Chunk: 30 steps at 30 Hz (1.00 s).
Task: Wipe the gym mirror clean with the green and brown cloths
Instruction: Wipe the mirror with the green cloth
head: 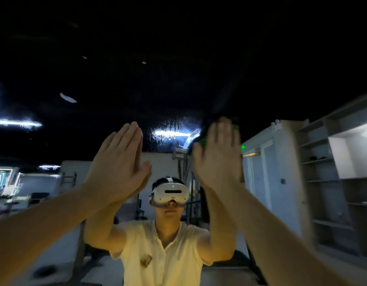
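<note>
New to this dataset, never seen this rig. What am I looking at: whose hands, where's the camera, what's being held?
There is no machine here. A person works with bare hands, and the single picture comes from a wide-angle camera worn on their head. They face a large dark wall mirror, so the figure in the white headset and pale short-sleeved shirt is their own reflection. Grey open shelving is at the right. Both arms reach up. The right hand presses flat, fingers straight, on a green cloth; only its edges show round the hand. The left hand is also flat with straight fingers at the glass, and no brown cloth shows under it. Wet streaks glint between the hands.
</note>
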Available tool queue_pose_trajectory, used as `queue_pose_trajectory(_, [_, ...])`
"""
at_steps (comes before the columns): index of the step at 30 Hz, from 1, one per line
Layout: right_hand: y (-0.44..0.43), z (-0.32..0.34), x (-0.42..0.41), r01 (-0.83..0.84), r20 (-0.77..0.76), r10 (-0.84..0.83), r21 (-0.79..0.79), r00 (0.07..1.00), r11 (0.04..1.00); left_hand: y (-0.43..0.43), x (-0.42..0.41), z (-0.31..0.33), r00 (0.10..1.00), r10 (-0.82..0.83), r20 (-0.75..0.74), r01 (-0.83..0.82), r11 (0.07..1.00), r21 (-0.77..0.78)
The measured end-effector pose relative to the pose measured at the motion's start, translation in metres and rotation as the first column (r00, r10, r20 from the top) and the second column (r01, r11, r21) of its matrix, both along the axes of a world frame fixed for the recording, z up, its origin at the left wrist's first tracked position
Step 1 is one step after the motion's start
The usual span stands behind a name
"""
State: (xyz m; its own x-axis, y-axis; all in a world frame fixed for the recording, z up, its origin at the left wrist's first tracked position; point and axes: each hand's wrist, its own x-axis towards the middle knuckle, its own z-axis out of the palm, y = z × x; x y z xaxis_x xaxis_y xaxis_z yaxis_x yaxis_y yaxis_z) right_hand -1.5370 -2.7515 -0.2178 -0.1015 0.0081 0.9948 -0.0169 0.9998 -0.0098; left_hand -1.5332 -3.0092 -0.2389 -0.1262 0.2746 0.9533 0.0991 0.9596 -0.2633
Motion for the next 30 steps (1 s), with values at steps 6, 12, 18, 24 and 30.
queue_pose_trajectory(6, [-0.083, -0.011, 0.003, -0.124, 0.118, 0.074, 0.498, 0.99, 0.858, -0.014, 0.014, 0.007, 0.986, -0.167, -0.002, 0.166, 0.985, -0.039])
queue_pose_trajectory(12, [0.051, 0.034, 0.0, 0.008, 0.036, -0.01, 0.073, 0.999, 0.997, -0.017, -0.002, 0.002, 0.993, -0.114, -0.012, 0.114, 0.992, -0.048])
queue_pose_trajectory(18, [0.022, 0.042, 0.0, 0.049, 0.052, -0.038, -0.252, 0.998, 0.966, -0.013, -0.004, 0.001, 0.996, -0.082, -0.035, 0.08, 0.995, -0.054])
queue_pose_trajectory(24, [-0.1, 0.019, 0.001, -0.097, 0.055, 0.083, 0.327, 0.995, 0.94, -0.02, 0.01, 0.007, 0.976, -0.217, -0.025, 0.215, 0.975, -0.046])
queue_pose_trajectory(30, [0.005, 0.06, -0.001, -0.072, 0.011, 0.071, 0.227, 0.997, 0.971, -0.024, 0.006, 0.003, 0.985, -0.173, -0.002, 0.172, 0.983, -0.07])
